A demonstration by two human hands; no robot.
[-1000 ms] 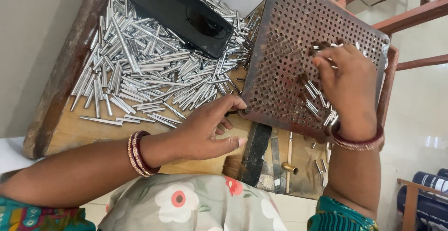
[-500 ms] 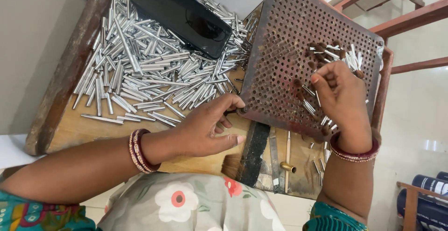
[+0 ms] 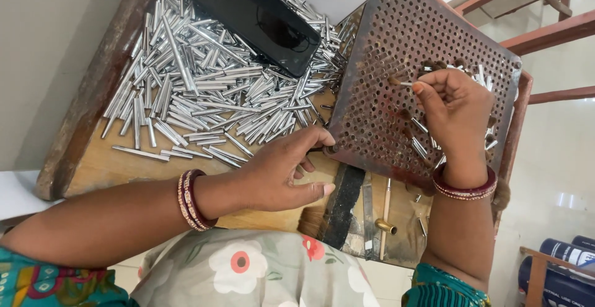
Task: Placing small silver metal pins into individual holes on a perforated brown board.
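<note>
Small metal tube (image 3: 406, 84) pinched between thumb and forefinger of right hand (image 3: 455, 111), tip at a hole in the upper middle of the perforated plate (image 3: 396, 40). Plate is rusty brown, full of round holes, tilted up off the tabletop (image 3: 105, 164), right of the pile. Right hand is curled over a bunch of more tubes (image 3: 424, 146), some sticking out below the palm and near the fingers; exact number cannot be told. Left hand (image 3: 282, 173) rests at the plate's lower left corner, fingers loosely bent, fingertips touching the plate edge, holding nothing else visible; thumb stretched out along the tabletop.

Left of the plate: large loose pile of silver tubes (image 3: 204, 90) spread over the wooden tabletop, some lying apart at the lower edge of the pile. Black phone (image 3: 254, 18) lies on top of the pile, screen up, near the plate's upper left edge. Both wrists carry dark red and gold bangles (image 3: 193, 200). Below the plate: a dark strip (image 3: 341, 204), a thin rod (image 3: 385, 217) and a small brass piece (image 3: 385, 226) on the worn wood. Floral cloth (image 3: 248, 270) at the bottom, over the person's lap. Reddish metal frame (image 3: 551, 31) upper right, blue cans (image 3: 567, 263) lower right.
</note>
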